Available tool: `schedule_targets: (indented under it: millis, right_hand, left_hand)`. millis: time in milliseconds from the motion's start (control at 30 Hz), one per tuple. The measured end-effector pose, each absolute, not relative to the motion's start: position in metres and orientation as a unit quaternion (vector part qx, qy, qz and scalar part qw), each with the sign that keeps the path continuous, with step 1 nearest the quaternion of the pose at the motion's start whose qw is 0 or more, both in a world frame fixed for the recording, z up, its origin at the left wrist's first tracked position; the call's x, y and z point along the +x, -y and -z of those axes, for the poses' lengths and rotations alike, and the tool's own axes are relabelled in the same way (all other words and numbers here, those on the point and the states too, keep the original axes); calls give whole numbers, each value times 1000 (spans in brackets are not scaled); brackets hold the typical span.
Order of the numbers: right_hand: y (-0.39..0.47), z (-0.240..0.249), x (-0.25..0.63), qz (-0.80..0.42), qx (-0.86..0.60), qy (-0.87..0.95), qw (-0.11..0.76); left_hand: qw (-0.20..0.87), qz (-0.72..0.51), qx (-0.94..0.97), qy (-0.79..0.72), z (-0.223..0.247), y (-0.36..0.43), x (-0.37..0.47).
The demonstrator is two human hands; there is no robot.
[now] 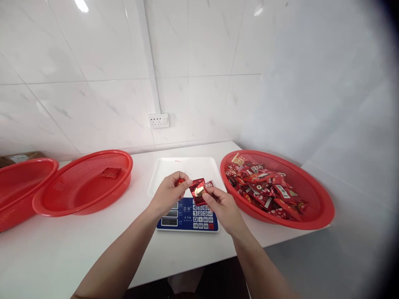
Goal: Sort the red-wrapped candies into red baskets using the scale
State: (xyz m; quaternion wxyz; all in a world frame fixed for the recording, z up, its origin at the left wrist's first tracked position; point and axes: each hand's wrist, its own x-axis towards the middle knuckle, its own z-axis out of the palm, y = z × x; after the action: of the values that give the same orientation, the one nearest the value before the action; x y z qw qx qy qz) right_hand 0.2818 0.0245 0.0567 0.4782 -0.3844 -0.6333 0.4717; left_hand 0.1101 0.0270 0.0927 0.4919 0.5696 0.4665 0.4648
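Note:
Above the weighing scale (187, 225), a shiny red candy packet (197, 187) is stretched between my two hands. My left hand (171, 190) pinches its left edge between thumb and finger, and a bit of red wrapper shows inside the curled fingers. At the lower right, my right hand (222, 205) grips the packet with thumb and forefinger. A second red-and-white packet (209, 185) shows just behind the right fingers; I cannot tell whether it is held. The scale has a white pan (187, 166), partly hidden by the hands.
To the right, a red basket (318, 207) holds a heap of mostly red packets (264, 187). On the left, another red basket (84, 203) contains one red packet (111, 172), beside a further red basket (25, 178). A socket (158, 121) is on the tiled wall.

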Motion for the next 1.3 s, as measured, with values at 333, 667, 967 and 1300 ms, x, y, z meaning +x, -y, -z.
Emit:
schedule_targets:
  millis: [333,667,967,1300]
  right_hand:
    - [-25,-49,258,-462,-409,652,440]
    - [-78,-47,322,-149,-486,832,223]
    - [-92,-46,295,-122,-524,831,140]
    - [-49,-61,273,-472,-326,762,301]
  left_hand:
    - [358,-507,566,-543,-73,-3,85]
    - [-40,-185,518,-834,-105,-31,-74]
    - [88,-314,713,-621,-64,-28,24]
    - [442,-404,665,-447,-65,-28,99]
